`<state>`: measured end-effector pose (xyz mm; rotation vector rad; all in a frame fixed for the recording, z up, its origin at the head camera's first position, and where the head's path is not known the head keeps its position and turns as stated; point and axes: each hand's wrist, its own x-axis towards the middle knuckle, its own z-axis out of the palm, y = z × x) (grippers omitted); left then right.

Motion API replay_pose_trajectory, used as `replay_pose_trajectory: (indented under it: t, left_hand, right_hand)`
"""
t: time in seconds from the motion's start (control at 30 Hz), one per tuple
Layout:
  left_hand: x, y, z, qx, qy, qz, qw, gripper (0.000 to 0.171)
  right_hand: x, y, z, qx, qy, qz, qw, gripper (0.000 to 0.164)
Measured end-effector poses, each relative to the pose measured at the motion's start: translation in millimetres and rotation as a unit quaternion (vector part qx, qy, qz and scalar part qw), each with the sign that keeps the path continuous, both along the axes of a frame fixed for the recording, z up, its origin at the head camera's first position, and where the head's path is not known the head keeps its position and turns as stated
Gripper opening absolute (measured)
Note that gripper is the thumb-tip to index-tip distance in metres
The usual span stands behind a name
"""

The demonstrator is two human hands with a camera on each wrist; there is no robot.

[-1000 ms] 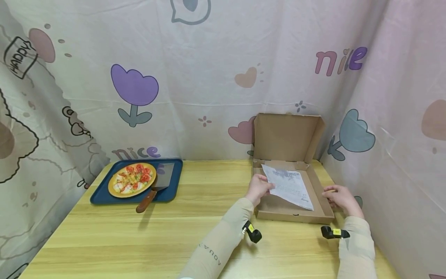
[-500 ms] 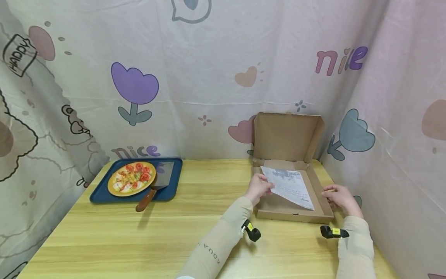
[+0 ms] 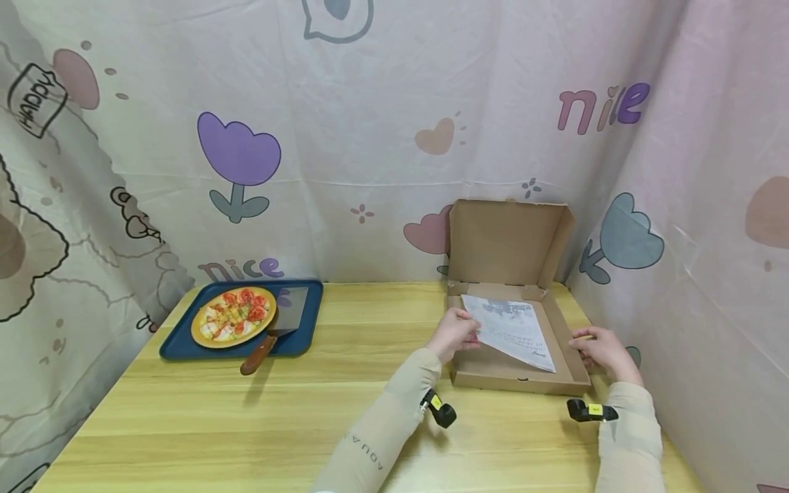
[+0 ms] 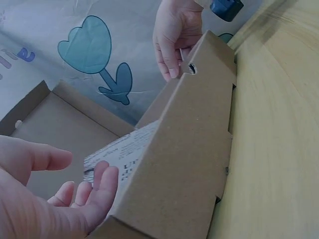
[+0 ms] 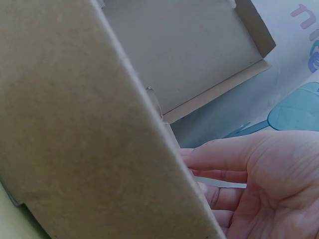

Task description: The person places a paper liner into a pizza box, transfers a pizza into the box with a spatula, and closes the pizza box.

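A cardboard pizza box (image 3: 510, 381) stands on the table with its lid raised at the back. In it lies a printed sheet of paper (image 3: 511, 330), set at a slant. My left hand (image 3: 453, 334) is over the box's left wall, close to the sheet's left edge. In the left wrist view, the left thumb and fingers are spread apart, with the fingertips overlapping the paper (image 4: 128, 149). At the box's right wall, my right hand (image 3: 607, 355) pinches the edge between thumb and fingers, some of which are hidden behind the cardboard in the right wrist view.
A blue tray (image 3: 179, 346) at the left of the table bears a yellow plate-like pizza (image 3: 234, 317) and a pizza server (image 3: 259, 355), whose wooden handle juts over the front rim. A patterned curtain (image 3: 370, 137) hangs right behind the table and along both sides.
My left hand has drawn back slightly to the left, away from the sheet, and its fingers have let go. The sheet has settled a little lower; the right hand has stayed put.
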<state>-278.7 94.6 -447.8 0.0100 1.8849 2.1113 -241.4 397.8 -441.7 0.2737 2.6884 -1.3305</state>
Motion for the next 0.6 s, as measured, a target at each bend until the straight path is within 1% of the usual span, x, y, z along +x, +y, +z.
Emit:
replay_pose_trajectory:
  t: [0.13,0.37,0.6]
  left_hand:
    - [2.2,-6.0,2.9,0.008,-0.006,-0.011,0.9999,0.022]
    - [6.2,-14.1,7.1,0.01,-0.013,-0.022,0.9996,0.022]
    - [9.8,-20.6,6.9,0.013,-0.009,-0.028,0.9995,0.023]
  right_hand:
    - [-0.2,-0.1,0.0,0.0,0.0,0.0,1.0,0.039]
    - [-1.2,0.3,-0.8,0.006,-0.001,-0.003,1.0,0.039]
    - [-1.0,0.4,-2.1,0.008,-0.003,-0.001,1.0,0.039]
